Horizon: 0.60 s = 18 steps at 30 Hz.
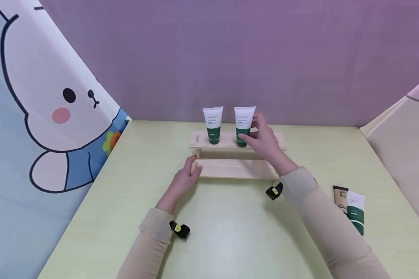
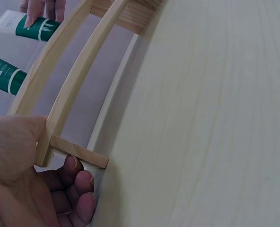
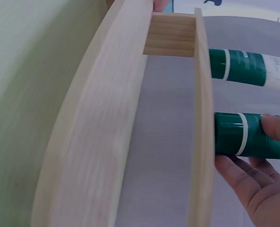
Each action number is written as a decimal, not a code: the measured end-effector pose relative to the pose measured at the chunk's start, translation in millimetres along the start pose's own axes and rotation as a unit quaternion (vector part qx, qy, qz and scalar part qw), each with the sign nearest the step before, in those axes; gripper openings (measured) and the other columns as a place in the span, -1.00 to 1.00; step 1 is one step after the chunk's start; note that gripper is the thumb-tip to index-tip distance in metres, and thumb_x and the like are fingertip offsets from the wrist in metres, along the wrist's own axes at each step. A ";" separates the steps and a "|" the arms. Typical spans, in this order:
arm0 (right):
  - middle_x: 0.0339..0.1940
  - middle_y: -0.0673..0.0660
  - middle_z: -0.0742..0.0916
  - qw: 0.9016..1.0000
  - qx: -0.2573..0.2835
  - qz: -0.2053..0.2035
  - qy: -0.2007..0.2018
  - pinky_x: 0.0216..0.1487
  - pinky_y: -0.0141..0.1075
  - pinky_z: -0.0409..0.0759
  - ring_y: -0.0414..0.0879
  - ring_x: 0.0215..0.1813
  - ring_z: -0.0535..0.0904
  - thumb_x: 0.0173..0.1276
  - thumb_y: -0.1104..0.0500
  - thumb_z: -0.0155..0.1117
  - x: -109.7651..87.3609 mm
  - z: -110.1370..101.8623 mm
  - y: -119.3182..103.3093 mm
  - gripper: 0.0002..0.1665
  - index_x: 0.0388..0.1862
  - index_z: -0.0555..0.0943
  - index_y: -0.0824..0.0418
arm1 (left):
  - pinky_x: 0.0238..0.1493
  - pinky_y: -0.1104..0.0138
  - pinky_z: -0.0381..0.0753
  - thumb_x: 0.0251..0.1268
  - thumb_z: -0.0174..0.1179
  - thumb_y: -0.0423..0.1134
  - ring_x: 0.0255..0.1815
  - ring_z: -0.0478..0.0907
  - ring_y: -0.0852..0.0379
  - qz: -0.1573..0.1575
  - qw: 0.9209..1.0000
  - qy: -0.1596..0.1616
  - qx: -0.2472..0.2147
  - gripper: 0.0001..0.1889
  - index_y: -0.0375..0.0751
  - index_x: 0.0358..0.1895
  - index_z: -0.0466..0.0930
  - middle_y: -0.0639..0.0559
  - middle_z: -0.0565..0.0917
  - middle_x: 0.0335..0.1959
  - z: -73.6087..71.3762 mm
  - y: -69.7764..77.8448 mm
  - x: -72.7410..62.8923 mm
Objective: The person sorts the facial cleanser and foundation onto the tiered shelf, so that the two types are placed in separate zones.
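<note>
A two-step wooden rack (image 1: 237,169) stands on the table. On its upper step, a white-and-green tube (image 1: 213,124) stands upright on its cap at the left. My right hand (image 1: 264,142) pinches a second white-and-green tube (image 1: 243,122) between thumb and fingers, its cap down at the upper step. In the right wrist view that tube's green end (image 3: 230,134) meets the step's board. My left hand (image 1: 185,179) grips the left end of the lower step; in the left wrist view its thumb lies along the board and its fingers (image 2: 83,189) curl beneath.
To the right on the table lie a brown tube with a black cap (image 1: 340,198) and another white-and-green tube (image 1: 356,211), partly behind the right sleeve (image 1: 331,221). A purple cloth (image 1: 230,58) hangs behind the table (image 1: 230,232). A cartoon-printed cloth (image 1: 49,97) covers the left side.
</note>
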State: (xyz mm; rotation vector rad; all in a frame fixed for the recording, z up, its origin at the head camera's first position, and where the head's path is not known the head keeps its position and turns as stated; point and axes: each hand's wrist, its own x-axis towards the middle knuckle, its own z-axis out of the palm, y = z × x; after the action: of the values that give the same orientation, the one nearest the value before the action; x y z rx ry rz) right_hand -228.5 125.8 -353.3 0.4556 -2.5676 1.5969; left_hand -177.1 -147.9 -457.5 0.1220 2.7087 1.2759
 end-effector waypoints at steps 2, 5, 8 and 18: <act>0.12 0.33 0.53 1.000 0.006 0.001 0.001 0.07 -0.03 0.58 0.25 0.11 0.60 0.35 0.30 0.30 2.4 3.2 0.9 -0.29 0.32 0.12 0.16 | 0.11 -0.17 0.42 0.53 -0.13 0.14 0.25 0.43 -0.32 -0.001 1.000 0.001 0.001 -0.43 0.13 0.49 0.06 -0.36 0.43 0.31 -0.1 0.4 -0.1; 0.13 0.32 0.52 1.000 0.012 0.006 0.001 0.08 -0.04 0.57 0.25 0.15 0.58 0.36 0.27 0.30 3.9 5.8 3.0 -0.30 0.32 0.13 0.16 | 0.11 -0.17 0.43 0.53 -0.13 0.14 0.25 0.43 -0.32 -0.001 1.000 0.001 0.002 -0.43 0.13 0.49 0.06 -0.36 0.43 0.31 0.2 0.9 -0.2; 0.13 0.31 0.52 1.000 0.009 0.011 -0.002 0.08 -0.06 0.58 0.23 0.17 0.57 0.36 0.27 0.30 3.9 6.5 5.8 -0.30 0.34 0.14 0.16 | 0.10 -0.17 0.43 0.53 -0.13 0.13 0.24 0.44 -0.32 0.001 1.000 0.001 0.003 -0.44 0.12 0.49 0.06 -0.36 0.44 0.30 0.6 1.3 -0.5; 0.16 0.33 0.58 1.000 -0.014 0.004 0.006 0.11 -0.11 0.56 0.20 0.17 0.58 0.30 0.28 0.37 -15.5 -12.8 10.3 -0.10 0.51 0.11 0.14 | 0.08 -0.15 0.45 0.53 -0.12 0.14 0.21 0.47 -0.29 0.001 1.000 0.000 0.003 -0.42 0.13 0.50 0.04 -0.38 0.45 0.28 -0.5 0.7 -0.5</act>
State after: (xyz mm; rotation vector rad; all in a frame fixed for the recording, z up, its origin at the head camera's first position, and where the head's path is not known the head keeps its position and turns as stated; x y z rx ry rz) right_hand -217.8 144.6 -359.9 0.4325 -2.5828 1.5588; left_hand -176.7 -147.8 -456.5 0.1262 2.7125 1.2696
